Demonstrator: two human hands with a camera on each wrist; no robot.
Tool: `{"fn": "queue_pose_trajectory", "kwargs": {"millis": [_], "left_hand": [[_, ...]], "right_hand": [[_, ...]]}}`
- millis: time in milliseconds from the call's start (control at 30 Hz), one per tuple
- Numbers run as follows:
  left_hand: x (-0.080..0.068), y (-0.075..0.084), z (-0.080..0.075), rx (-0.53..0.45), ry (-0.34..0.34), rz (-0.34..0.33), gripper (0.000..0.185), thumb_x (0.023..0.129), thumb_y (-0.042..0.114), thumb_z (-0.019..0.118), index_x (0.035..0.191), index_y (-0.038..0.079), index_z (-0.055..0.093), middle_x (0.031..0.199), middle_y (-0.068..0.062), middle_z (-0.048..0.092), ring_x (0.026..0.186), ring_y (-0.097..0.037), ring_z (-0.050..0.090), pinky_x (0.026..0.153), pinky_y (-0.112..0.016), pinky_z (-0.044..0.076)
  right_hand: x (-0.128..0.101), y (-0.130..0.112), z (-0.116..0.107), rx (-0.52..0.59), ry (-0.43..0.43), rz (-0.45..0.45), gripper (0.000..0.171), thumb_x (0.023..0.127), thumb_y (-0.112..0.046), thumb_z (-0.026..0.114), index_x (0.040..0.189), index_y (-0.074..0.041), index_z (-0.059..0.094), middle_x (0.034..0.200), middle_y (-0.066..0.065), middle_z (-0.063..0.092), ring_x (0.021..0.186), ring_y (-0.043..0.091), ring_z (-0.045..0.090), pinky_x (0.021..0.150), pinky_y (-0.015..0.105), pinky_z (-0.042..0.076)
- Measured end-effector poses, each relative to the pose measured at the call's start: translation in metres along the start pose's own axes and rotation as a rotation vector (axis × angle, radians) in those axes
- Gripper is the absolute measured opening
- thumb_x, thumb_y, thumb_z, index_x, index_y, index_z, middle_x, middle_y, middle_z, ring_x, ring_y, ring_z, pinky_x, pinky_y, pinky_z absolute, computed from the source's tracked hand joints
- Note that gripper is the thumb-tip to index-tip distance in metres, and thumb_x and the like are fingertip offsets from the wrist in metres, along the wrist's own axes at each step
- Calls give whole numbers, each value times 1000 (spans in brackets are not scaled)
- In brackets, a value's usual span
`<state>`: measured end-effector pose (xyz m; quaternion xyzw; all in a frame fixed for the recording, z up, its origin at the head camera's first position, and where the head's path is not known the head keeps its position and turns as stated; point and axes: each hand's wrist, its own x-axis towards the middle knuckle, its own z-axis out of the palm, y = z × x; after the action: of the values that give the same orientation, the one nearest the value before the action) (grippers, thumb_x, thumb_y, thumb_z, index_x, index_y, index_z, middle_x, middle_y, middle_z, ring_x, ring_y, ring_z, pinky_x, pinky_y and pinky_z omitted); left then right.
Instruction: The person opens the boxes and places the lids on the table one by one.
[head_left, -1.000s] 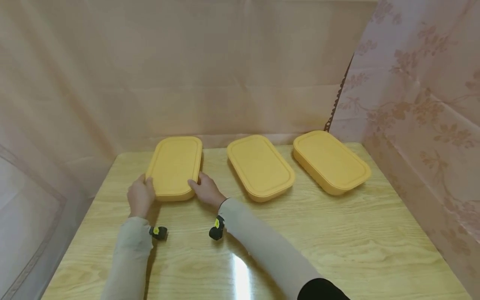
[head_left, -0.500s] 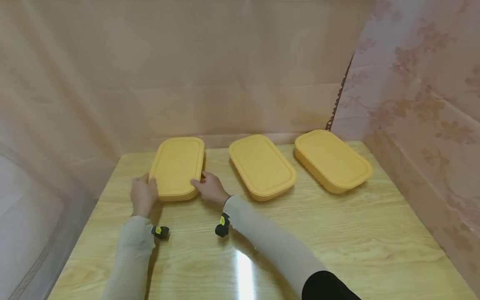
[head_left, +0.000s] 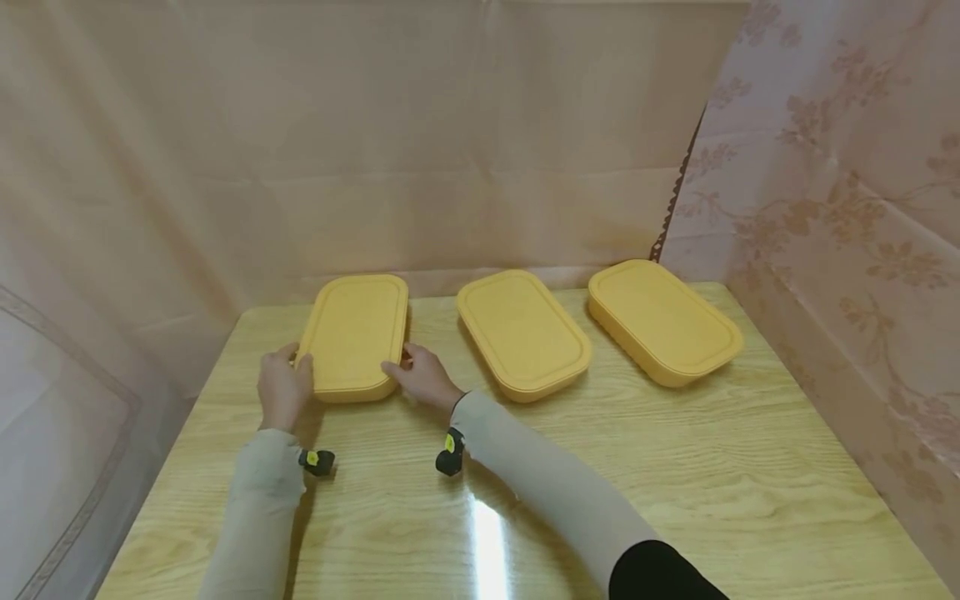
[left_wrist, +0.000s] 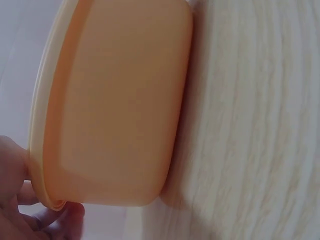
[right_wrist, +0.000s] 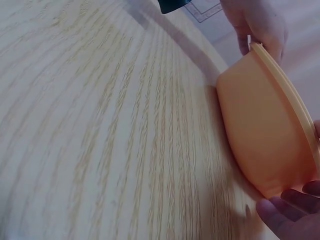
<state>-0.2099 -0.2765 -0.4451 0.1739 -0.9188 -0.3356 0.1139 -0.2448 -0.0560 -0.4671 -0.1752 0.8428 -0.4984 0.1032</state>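
Note:
The leftmost of three yellow lidded food boxes (head_left: 356, 333) rests on the table between both hands. My left hand (head_left: 281, 387) holds its near left corner, thumb on the lid's edge. In the left wrist view, the fingers (left_wrist: 47, 222) reach under the lid rim of the box (left_wrist: 115, 105). My right hand (head_left: 423, 379) grips the near right side, with its thumb on the lid and other fingers along the wall. The right wrist view shows these right fingers (right_wrist: 295, 220) low against the box wall (right_wrist: 262, 125), and the left hand (right_wrist: 260, 22) at the opposite corner.
Two matching yellow boxes, one in the middle (head_left: 523, 333) and one at the right (head_left: 663, 321), lie angled near the back of the wooden table (head_left: 675, 467). A beige curtain (head_left: 420, 150) hangs behind, and a floral cloth (head_left: 847, 208) lines the right side.
The right wrist has turned and shifted slightly to the right. Both hands keep their hold on the left box, and the other boxes stay in place; the head view has shifted a little.

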Motion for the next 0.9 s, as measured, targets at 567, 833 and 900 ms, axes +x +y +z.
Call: {"fn": "queue_pose_trajectory", "kwargs": {"millis": [567,833,900], "left_hand": [[-5,3,-1,61,55,136,37,92,11,55,123,-8,61,121,-35,53,116,-51,44,96,-59,39],[-10,12,-2,100,-7,228,35,91,9,55,121,-7,62,120,-33,53,114,-51,44,94,-59,40],[-11,13,-2,97,-35,244,36,91,11,56,122,-7,61,121,-32,53,115,-50,44,95,-59,41]], "right_hand": [[-10,1,-7,-67,-123,24,78,97,-50,52,150,2,29,151,20,39,139,32,40,114,43,37],[-13,3,-6,-74,-129,47,91,89,-58,59,153,-3,25,157,18,30,145,33,31,117,46,33],[-13,5,-5,-86,-120,37,93,87,-58,64,153,-5,26,157,16,32,144,33,32,117,46,33]]}}
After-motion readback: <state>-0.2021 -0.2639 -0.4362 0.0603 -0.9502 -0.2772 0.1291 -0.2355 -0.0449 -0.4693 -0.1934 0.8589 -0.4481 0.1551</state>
